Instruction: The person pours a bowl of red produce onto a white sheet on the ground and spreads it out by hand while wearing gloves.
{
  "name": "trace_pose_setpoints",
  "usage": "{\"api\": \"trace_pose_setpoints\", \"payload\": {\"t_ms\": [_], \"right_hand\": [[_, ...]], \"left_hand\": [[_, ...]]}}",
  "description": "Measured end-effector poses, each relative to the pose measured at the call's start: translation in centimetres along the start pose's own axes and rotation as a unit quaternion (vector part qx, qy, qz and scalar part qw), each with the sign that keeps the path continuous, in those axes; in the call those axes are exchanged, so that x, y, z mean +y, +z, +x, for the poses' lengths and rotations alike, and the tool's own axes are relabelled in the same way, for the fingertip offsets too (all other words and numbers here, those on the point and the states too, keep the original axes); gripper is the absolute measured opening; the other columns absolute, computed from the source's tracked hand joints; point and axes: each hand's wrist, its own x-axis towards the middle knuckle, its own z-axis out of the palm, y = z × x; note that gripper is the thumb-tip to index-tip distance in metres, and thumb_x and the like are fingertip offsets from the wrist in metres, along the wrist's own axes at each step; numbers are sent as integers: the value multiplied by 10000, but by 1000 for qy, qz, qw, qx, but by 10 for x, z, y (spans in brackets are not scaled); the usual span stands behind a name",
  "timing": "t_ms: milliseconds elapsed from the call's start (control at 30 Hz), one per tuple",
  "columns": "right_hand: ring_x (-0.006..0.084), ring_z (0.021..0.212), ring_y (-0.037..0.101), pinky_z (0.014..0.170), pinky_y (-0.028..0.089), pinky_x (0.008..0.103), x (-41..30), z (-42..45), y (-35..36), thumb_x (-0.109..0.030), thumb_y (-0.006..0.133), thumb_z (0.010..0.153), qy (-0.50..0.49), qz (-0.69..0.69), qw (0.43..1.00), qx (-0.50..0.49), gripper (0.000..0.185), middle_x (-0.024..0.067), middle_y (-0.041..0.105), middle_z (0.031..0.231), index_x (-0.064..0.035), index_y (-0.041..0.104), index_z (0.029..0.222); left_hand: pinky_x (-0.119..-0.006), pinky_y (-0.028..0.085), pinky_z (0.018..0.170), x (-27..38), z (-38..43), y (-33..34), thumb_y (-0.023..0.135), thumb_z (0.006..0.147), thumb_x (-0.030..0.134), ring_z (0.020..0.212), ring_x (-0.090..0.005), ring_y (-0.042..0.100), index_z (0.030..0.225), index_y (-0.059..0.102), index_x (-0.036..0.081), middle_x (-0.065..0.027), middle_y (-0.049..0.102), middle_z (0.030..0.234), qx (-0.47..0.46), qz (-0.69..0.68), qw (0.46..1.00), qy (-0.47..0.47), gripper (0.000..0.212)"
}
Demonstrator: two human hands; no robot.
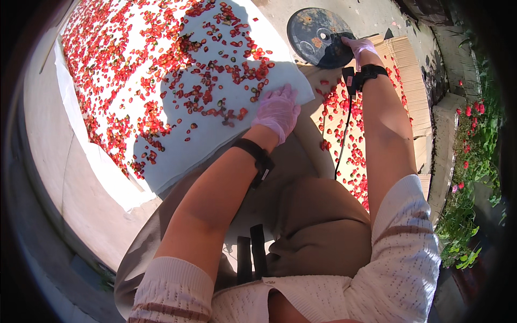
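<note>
My left hand (277, 111), in a thin translucent pinkish glove, lies palm down on the near right edge of a white cloth sheet (278, 87). Chopped red pepper pieces (208, 95), some with green bits, are spread over this sheet, thickest toward its far left. My right hand (360, 48), gloved the same way, grips the near right rim of a round dark disc (311, 50). The disc has a centre hole and rusty patches; part of it lies in shadow. Fingers under its rim are hidden.
Cardboard (410, 84) on the right carries more red pepper pieces (355, 155). A black cable (343, 139) hangs from my right wrist device (352, 80). Beyond a low concrete edge (442, 149) grow green plants (462, 226) with red flowers. Concrete ground (56, 133) borders the sheet.
</note>
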Motion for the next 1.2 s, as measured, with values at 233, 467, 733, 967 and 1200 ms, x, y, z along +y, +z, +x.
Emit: {"api": "trace_pose_setpoints", "payload": {"t_ms": [233,467,733,967,1200], "right_hand": [[227,1031,618,903,448,340,-53,-74,13,-541,779,657,-54,-77,994,-60,805,152,640,1148,78,614,1146],[201,944,658,830,490,321,-41,-31,-22,-499,770,655,-103,-172,980,-3,652,123,698,1022,-8,683,1075],[262,844,687,754,525,347,-66,-84,12,-507,760,593,-162,-247,955,32,623,157,706,911,-6,708,959],[323,919,666,805,512,369,-59,-67,15,-486,768,590,-250,-288,923,45,660,235,679,964,56,684,958],[363,1125,547,935,454,398,-58,-76,49,-447,797,590,-224,-339,910,84,672,255,643,1060,31,666,1043]], "left_hand": [[-410,236,1111,-24,-31,-1,464,915,295,1316,-242,382,1343,450,69,-116,394,1445,-4,-80,996,-23,484],[-414,256,1105,-4,-18,-6,468,900,283,1297,-266,398,1319,468,60,-126,402,1437,11,-51,998,28,475],[-392,224,1123,-19,-4,20,434,932,299,1342,-230,352,1363,433,82,-102,381,1460,-38,26,999,20,483],[-395,246,1115,-20,0,30,456,926,290,1331,-233,362,1345,454,81,-102,400,1445,27,17,999,40,469],[-393,313,1048,-12,-3,31,465,913,249,1283,-258,417,1279,492,68,-133,471,1372,88,17,994,56,409]]}}
